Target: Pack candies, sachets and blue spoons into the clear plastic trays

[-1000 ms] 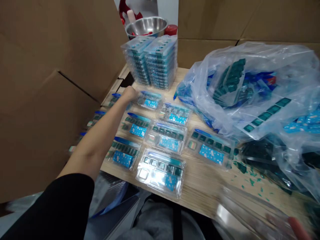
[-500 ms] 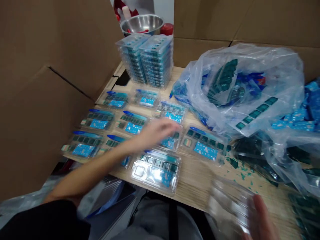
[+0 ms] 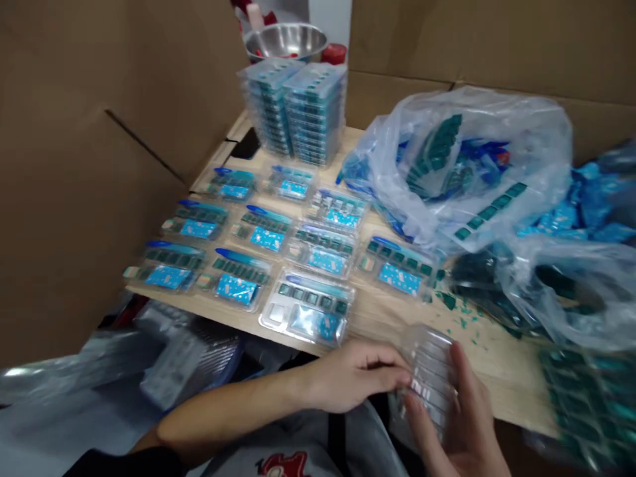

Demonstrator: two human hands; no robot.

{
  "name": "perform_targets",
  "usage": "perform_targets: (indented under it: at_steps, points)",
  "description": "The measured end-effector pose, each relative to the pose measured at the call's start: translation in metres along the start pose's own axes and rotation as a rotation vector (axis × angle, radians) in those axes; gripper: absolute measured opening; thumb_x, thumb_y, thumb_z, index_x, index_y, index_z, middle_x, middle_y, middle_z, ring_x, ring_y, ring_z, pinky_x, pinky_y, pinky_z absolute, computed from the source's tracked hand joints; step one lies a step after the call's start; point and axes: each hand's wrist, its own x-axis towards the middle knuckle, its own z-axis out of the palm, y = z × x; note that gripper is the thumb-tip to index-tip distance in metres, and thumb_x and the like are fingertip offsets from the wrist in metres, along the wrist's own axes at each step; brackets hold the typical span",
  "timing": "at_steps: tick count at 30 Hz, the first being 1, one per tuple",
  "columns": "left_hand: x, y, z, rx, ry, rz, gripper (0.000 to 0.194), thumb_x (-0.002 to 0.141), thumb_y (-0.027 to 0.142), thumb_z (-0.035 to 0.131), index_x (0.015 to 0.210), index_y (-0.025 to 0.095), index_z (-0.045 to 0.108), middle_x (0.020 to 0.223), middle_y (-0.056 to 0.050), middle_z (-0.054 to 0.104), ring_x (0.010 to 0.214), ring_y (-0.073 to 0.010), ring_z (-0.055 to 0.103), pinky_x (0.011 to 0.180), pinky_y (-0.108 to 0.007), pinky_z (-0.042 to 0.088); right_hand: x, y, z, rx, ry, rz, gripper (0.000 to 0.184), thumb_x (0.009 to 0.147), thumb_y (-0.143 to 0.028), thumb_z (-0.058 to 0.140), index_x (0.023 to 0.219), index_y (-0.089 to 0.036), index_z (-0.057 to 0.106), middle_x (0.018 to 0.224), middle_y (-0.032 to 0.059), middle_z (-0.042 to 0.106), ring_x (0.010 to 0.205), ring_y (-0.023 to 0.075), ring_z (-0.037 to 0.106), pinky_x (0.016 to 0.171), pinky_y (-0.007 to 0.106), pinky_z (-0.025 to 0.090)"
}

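My right hand (image 3: pixel 462 417) is wrapped round some clear plastic blister trays (image 3: pixel 431 371), apparently nested, above the table's front edge. Thumb and fingers of my left hand (image 3: pixel 365 374) pinch the left edge of these trays. Just beyond my left hand lies a filled blister pack (image 3: pixel 311 308) with small green squares, a blue pen-like piece and a blue dotted packet. Similar packs fill rows behind it, among them one pack (image 3: pixel 397 268) to the right and another pack (image 3: pixel 236 278) to the left.
Two tall stacks of closed packs (image 3: pixel 315 119) stand at the back, before a metal bowl (image 3: pixel 285 41). A clear plastic bag (image 3: pixel 541 132) with green and blue pieces covers the right rear. Green strips (image 3: pixel 581 404) lie at right. Cardboard (image 3: pixel 89 185) walls the left.
My left hand has come back from over the packs to the clear trays in my right hand. The right hand has moved left and slightly up with the trays.
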Motion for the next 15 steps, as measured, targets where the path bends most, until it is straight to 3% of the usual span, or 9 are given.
perform_targets:
  at_steps: [2, 6, 8, 10, 12, 15]
  points:
    - [-0.006, 0.001, 0.002, 0.072, 0.112, 0.013, 0.022, 0.089, 0.036, 0.052, 0.076, 0.019, 0.058, 0.079, 0.0, 0.055, 0.078, -0.0147, 0.052, 0.077, -0.027, 0.042, -0.002, -0.004, -0.003, 0.019, 0.022, 0.04, 0.063, 0.093, -0.032, 0.06, 0.15, -0.034, 0.034, 0.15, 0.0065, 0.042, 0.135, 0.0316, 0.045, 0.107, 0.049, 0.044]
    - [-0.013, 0.001, -0.004, 0.128, 0.296, 0.032, 0.029, 0.092, 0.039, 0.043, 0.07, 0.02, 0.048, 0.082, -0.001, 0.054, 0.085, -0.0171, 0.053, 0.084, -0.03, 0.043, -0.005, -0.005, -0.013, 0.038, 0.124, 0.154, 0.065, 0.092, -0.035, 0.06, 0.151, -0.028, 0.035, 0.152, 0.0095, 0.041, 0.137, 0.0331, 0.042, 0.109, 0.05, 0.042]
    - [-0.013, -0.001, -0.006, 0.133, 0.331, 0.035, 0.03, 0.093, 0.042, 0.044, 0.073, 0.02, 0.048, 0.097, -0.003, 0.056, 0.096, -0.019, 0.054, 0.09, -0.032, 0.043, -0.007, -0.004, -0.015, 0.046, 0.158, 0.196, 0.066, 0.091, -0.038, 0.062, 0.151, -0.026, 0.036, 0.152, 0.0104, 0.04, 0.139, 0.034, 0.04, 0.11, 0.051, 0.04]
    - [-0.012, -0.004, -0.004, 0.134, 0.322, 0.007, 0.026, 0.087, 0.046, 0.055, 0.082, 0.021, 0.05, 0.11, -0.005, 0.054, 0.102, -0.0208, 0.055, 0.09, -0.034, 0.044, -0.008, -0.002, -0.015, 0.062, 0.165, 0.217, 0.067, 0.089, -0.04, 0.064, 0.15, -0.026, 0.038, 0.153, 0.0099, 0.04, 0.138, 0.0342, 0.04, 0.11, 0.052, 0.039]
    - [-0.012, -0.007, 0.002, 0.131, 0.308, -0.034, 0.033, 0.079, 0.042, 0.068, 0.097, 0.023, 0.048, 0.111, -0.004, 0.054, 0.099, -0.0202, 0.057, 0.087, -0.035, 0.046, -0.01, 0.0, -0.015, 0.088, 0.16, 0.241, 0.068, 0.088, -0.042, 0.064, 0.149, -0.027, 0.038, 0.153, 0.0091, 0.04, 0.139, 0.0348, 0.039, 0.111, 0.054, 0.038]
    - [-0.013, -0.005, 0.004, 0.09, 0.368, 0.004, 0.044, 0.079, 0.031, 0.068, 0.113, 0.025, 0.042, 0.108, -0.004, 0.057, 0.089, -0.0169, 0.061, 0.081, -0.033, 0.05, -0.014, 0.009, -0.021, 0.115, 0.2, 0.256, 0.071, 0.088, -0.042, 0.066, 0.151, -0.029, 0.036, 0.153, 0.0084, 0.039, 0.14, 0.0374, 0.035, 0.115, 0.061, 0.027]
